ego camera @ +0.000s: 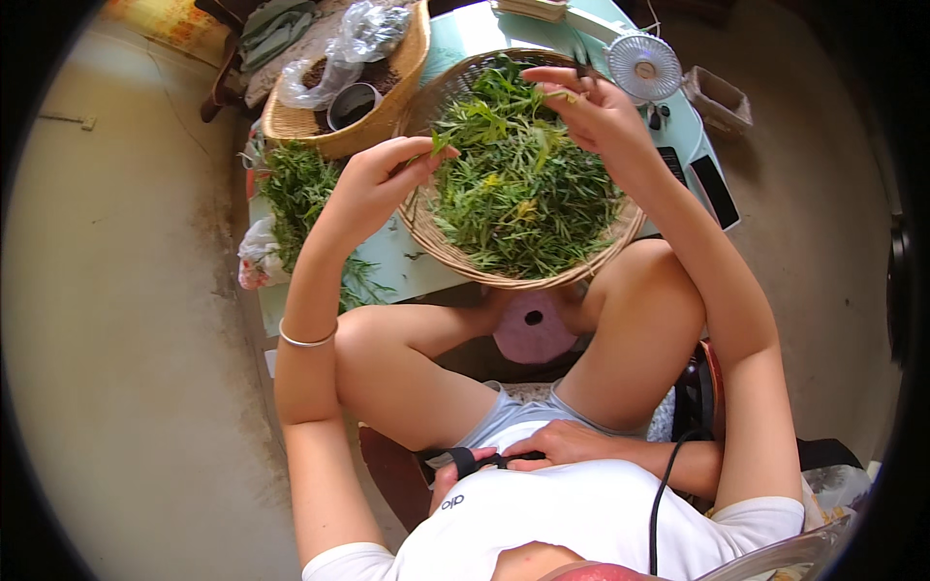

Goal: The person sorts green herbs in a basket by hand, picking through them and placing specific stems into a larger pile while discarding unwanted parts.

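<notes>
My left hand [389, 171] pinches a small green leaf sprig [439, 142] between thumb and fingertips, over the left rim of a round wicker basket [501, 279]. A heap of cut green leafy stems [530, 203] fills the basket, with a few yellowish leaves among them. Above the basket's far right side, my right hand [603, 116] holds a thin green leaf piece [565, 95] at its fingers. Something dark and blurred shows just behind those fingers. More uncut leafy stems [294, 189] lie left of the basket, partly behind my left forearm.
A woven tray [418, 65] holds a plastic bag [370, 33], a cup [354, 105] and dark loose matter. On the glass-topped table [429, 265] stand a small fan [644, 67] and a phone [714, 190]. Another person's hands [559, 444] hold a black strap at my waist.
</notes>
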Demonstrator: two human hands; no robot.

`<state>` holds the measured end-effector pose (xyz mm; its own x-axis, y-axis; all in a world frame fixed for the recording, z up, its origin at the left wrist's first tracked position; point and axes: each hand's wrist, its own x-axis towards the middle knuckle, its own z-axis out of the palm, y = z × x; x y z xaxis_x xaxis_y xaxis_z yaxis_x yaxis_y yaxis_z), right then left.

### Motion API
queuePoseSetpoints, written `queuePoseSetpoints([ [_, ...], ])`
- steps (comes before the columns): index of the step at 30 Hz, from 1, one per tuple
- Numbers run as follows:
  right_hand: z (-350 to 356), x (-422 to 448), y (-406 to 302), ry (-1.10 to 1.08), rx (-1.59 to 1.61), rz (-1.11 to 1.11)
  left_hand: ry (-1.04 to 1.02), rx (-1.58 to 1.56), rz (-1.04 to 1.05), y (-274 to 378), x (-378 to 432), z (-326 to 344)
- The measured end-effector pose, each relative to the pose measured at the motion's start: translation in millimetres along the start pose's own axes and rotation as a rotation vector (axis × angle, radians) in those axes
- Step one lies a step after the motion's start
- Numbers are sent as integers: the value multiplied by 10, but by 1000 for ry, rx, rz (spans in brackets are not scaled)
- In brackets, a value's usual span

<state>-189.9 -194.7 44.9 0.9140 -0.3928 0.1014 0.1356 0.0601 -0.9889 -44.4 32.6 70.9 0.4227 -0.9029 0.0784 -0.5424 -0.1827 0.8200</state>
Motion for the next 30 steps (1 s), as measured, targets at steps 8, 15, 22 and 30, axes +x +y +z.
queuePoseSetpoints([
  [8,-18,-29,118,-192,61,223,-78,-24,-226,-107,23,6],
  [15,36,5,188,-186,-19,224,-96,-48,-153,-196,33,68],
  [22,-68,-11,168,-127,-19,262,-94,-88,-173,-232,44,25],
  [30,-145,55,193,-29,213,164,-169,-80,-235,-345,40,-222],
])
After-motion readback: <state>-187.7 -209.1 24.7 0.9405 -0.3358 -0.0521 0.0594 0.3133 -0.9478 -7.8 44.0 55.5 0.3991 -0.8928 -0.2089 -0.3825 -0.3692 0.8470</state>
